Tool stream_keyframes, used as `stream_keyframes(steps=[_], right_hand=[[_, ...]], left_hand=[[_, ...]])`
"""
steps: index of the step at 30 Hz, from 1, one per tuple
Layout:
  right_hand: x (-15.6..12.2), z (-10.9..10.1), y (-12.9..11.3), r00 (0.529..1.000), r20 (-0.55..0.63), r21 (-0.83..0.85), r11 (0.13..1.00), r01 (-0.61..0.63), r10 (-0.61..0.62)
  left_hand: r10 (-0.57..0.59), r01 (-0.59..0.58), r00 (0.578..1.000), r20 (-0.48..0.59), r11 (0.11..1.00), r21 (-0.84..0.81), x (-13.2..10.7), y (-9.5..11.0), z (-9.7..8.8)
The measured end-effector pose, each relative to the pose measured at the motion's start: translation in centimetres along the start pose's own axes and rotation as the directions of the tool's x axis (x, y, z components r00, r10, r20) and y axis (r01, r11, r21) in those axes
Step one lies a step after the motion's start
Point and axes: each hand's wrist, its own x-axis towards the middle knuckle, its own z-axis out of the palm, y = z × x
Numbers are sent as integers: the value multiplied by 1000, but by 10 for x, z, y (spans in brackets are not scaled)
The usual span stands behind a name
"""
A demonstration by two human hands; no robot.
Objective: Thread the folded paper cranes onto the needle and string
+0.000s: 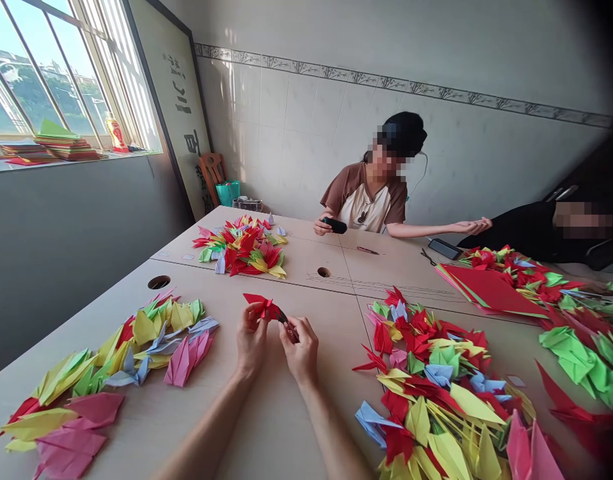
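Observation:
Over the middle of the table, my left hand [252, 339] is closed around a red folded paper crane [259, 306], pinching it between thumb and fingers. Just to its right, my right hand [300, 345] grips a slim dark hand tool [285, 321]. The tool's tip reaches the crane's right side; its exact kind is too small to tell. A row of yellow, green, blue and pink folded paper cranes [146, 327] lies to the left of my hands. On the right is a larger heap of cranes [436, 387] in mixed colours.
A far pile of cranes [246, 243] lies across the table [306, 427], near two cable holes. Thin wires [386, 287] and a pen-like tool [367, 251] lie further back. A person [371, 193] opposite holds a black object. Red paper sheets [493, 291] and another person are at right.

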Motion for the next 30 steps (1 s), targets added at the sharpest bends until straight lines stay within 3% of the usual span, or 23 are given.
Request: stream_keyframes(steps=[4, 19, 30], right_hand=[[-1, 1, 0, 999, 31, -13, 1000, 14, -13], [-1, 1, 1, 1000, 15, -39, 999, -10, 11], [-1, 1, 3, 1000, -15, -40, 999, -11, 11]], left_hand=[[25, -24, 999, -22, 999, 47, 1, -4, -2], [115, -150, 985, 128, 937, 315, -5, -3, -1], [154, -215, 969, 193, 909, 356, -7, -4, 2]])
